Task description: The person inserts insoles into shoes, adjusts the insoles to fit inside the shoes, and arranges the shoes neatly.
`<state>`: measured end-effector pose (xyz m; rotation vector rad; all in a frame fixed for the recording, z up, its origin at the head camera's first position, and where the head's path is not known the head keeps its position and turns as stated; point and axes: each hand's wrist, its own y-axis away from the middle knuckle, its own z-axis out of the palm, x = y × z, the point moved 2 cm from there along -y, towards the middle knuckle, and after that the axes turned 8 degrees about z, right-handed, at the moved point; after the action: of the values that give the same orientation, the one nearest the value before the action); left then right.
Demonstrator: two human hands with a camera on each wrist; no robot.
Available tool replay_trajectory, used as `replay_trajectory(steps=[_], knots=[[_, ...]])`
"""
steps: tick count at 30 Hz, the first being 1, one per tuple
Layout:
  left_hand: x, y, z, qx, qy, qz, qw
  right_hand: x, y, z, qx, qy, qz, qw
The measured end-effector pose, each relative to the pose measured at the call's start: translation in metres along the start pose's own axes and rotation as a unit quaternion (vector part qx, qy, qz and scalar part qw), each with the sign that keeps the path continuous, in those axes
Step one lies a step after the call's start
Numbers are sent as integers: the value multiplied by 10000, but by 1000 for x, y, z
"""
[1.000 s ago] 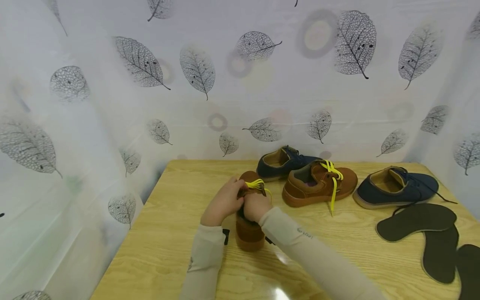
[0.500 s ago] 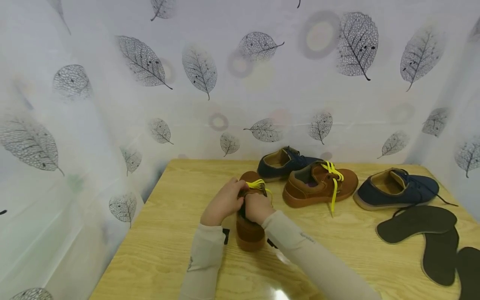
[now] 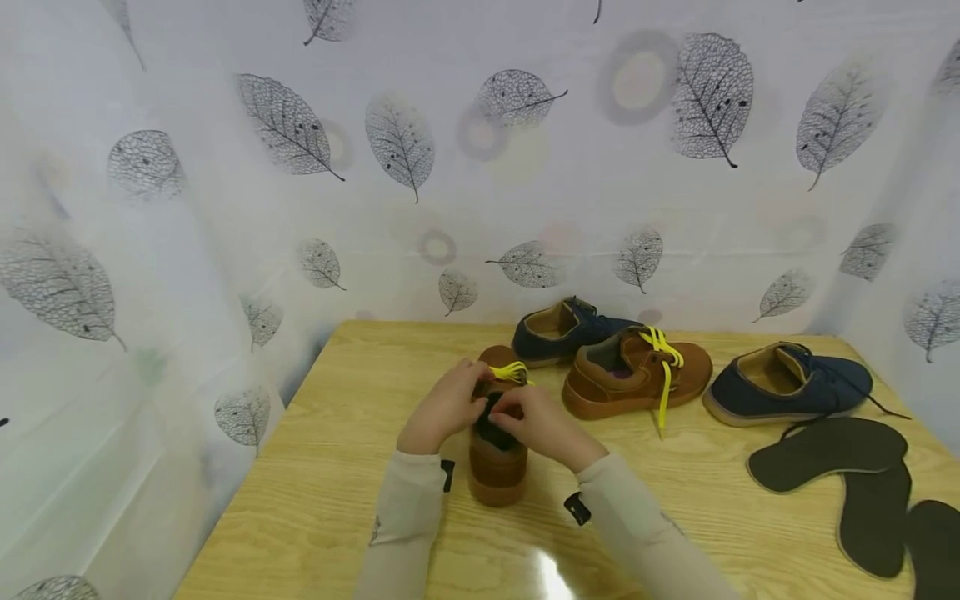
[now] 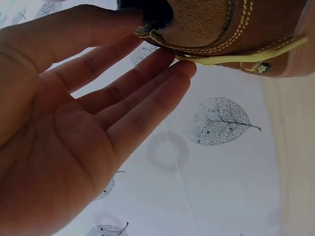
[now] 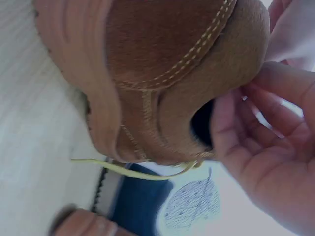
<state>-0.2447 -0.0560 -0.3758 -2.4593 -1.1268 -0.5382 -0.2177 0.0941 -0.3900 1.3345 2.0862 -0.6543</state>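
A brown shoe (image 3: 497, 471) with yellow laces (image 3: 510, 372) stands on the table, its toe away from me. My left hand (image 3: 444, 410) holds the upper at the left of its opening; the left wrist view has the thumb at the dark lining and the fingers (image 4: 157, 105) outside, near a lace. Over the opening is my right hand (image 3: 543, 423), loosely curled, thumb and index tips close together. In the right wrist view its fingers (image 5: 231, 132) bend at the dark opening, and nothing shows between them. The inside of the shoe is mostly hidden.
A second brown shoe (image 3: 637, 377) with yellow laces stands to the right. Behind it is a navy shoe (image 3: 543, 332), and another navy shoe (image 3: 798, 385) is farther right. Several dark insoles (image 3: 832, 450) lie at the right. A leaf-patterned curtain (image 3: 412, 250) hangs behind the table (image 3: 337, 467).
My right hand has come up and back out of the brown shoe's opening, uncovering its dark inside. The left hand stays at the shoe's left side.
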Motion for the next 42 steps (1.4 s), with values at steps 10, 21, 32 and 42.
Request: replay_trajectory(steps=[10, 21, 32, 42], knots=[[10, 2, 0, 368, 75, -302, 9988, 25, 31, -24, 1105, -218, 426, 9927], [10, 5, -5, 502, 21, -213, 9985, 57, 62, -42, 222, -11, 579, 9981], [9, 6, -6, 457, 17, -375, 9982, 89, 75, -54, 770, -76, 1831, 9800], [9, 3, -2, 426, 11, -364, 9984, 103, 73, -67, 1932, -580, 3341, 9207]])
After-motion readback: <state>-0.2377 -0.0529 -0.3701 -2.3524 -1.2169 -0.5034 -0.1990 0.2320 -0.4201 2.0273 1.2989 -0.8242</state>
